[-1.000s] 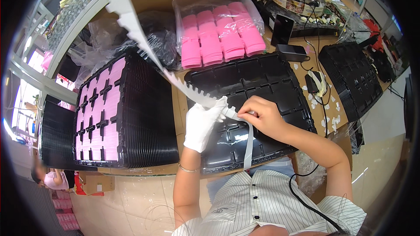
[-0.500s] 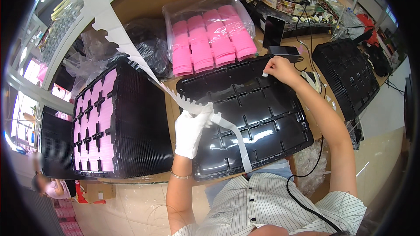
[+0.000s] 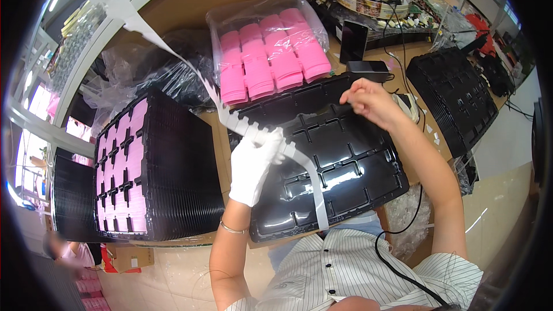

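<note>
A long white notched strip (image 3: 253, 129) is gripped in the gloved left hand (image 3: 253, 164) at frame centre; the strip runs from the upper left of the frame down over the hand and hangs across the black tray (image 3: 345, 161). The bare right hand (image 3: 368, 101) is held over the tray's far edge with fingertips pinched (what is pinched is too small to tell). The tray lies on the tabletop (image 3: 213, 132), between a tray stack (image 3: 155, 173) with pink inserts at left and a bag of pink pads (image 3: 271, 57) above. For a clean placement, the strip is best kept taut and the pinched piece set squarely into a pocket.
</note>
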The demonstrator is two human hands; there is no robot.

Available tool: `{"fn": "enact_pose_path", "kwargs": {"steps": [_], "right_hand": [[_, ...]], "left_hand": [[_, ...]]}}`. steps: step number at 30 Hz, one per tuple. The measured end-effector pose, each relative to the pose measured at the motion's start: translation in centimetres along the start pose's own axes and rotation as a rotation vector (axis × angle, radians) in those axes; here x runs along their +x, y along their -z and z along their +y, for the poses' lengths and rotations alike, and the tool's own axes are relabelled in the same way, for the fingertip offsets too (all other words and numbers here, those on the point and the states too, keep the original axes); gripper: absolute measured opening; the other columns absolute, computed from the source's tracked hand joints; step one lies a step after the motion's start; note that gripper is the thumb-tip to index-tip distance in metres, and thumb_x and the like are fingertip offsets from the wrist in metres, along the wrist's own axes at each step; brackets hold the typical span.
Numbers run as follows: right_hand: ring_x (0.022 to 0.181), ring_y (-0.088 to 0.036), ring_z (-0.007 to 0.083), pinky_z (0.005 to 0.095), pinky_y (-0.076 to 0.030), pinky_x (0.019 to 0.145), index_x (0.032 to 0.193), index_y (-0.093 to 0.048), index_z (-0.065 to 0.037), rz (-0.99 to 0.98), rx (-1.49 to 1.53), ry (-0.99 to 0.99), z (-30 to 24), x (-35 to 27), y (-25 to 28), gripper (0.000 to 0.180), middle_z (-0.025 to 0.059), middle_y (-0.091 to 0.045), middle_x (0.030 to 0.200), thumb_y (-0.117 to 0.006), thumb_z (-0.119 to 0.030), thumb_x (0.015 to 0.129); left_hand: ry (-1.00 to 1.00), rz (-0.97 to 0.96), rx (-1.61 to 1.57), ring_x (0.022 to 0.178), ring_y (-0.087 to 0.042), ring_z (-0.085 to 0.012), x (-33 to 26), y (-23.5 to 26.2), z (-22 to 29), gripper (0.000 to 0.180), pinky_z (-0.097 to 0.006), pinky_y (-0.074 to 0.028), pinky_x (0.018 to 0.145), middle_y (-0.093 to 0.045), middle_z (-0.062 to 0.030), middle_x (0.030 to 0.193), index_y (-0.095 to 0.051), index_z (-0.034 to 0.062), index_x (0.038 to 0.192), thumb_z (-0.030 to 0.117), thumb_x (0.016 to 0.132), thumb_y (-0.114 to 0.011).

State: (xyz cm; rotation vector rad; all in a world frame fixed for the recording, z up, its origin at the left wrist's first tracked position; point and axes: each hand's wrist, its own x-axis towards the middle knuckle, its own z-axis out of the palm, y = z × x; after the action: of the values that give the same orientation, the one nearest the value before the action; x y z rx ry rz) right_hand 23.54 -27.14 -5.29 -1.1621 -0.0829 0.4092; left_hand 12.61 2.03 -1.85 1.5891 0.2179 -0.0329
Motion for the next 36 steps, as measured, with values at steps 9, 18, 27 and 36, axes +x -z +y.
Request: {"fn": "enact_pose_path", "kwargs": {"steps": [9,18,27,36], "right_hand": [[0.061,-0.059,0.0253,0.0362,-0.048,0.057,0.090,-0.049,-0.001,0.150,-1.190,0.536,4.0,-8.2,-8.5,0.039,0.0105,-0.054,0.071,-0.076,-0.029,0.085],[0.073,-0.062,0.0257,0.0366,-0.049,0.066,0.083,-0.060,0.000,-0.004,-0.927,0.408,3.4,-6.8,-4.1,0.016,0.0101,-0.062,0.081,-0.062,-0.015,0.088],[0.060,-0.048,0.0078,0.0235,-0.037,0.055,0.085,-0.060,-0.004,-0.107,-0.358,-0.052,3.5,-5.5,-1.2,0.022,-0.0019,-0.055,0.069,-0.059,-0.024,0.093],[0.069,-0.068,0.0345,0.0431,-0.054,0.070,0.068,-0.071,-0.003,0.369,-1.187,0.128,0.4,-0.4,0.5,0.028,0.0168,-0.067,0.064,-0.065,-0.024,0.086]], "left_hand": [[-0.201,-0.112,-0.017,0.056,-0.058,-0.0103,3.1,-6.3,0.4,0.016,-0.022,-0.048,0.053,-0.061,-0.0053,0.072,-0.062,-0.0006,0.092,0.015,0.095,-0.062],[-0.097,-0.419,-0.135,0.065,-0.054,-0.0058,4.4,-8.3,3.8,0.067,-0.019,-0.045,0.058,-0.067,-0.0060,0.098,-0.042,-0.0032,0.143,0.018,0.088,-0.074],[-0.121,-0.630,-0.066,0.088,-0.066,-0.0115,7.4,-7.4,2.2,0.023,-0.024,-0.053,0.080,-0.069,-0.0076,0.097,-0.064,-0.0020,0.106,0.009,0.088,-0.073],[-0.151,-0.265,0.142,0.067,-0.063,-0.0093,12.4,-11.6,0.6,0.013,-0.023,-0.049,0.063,-0.070,-0.0051,0.079,-0.067,0.0003,0.089,0.006,0.081,-0.074]]}}
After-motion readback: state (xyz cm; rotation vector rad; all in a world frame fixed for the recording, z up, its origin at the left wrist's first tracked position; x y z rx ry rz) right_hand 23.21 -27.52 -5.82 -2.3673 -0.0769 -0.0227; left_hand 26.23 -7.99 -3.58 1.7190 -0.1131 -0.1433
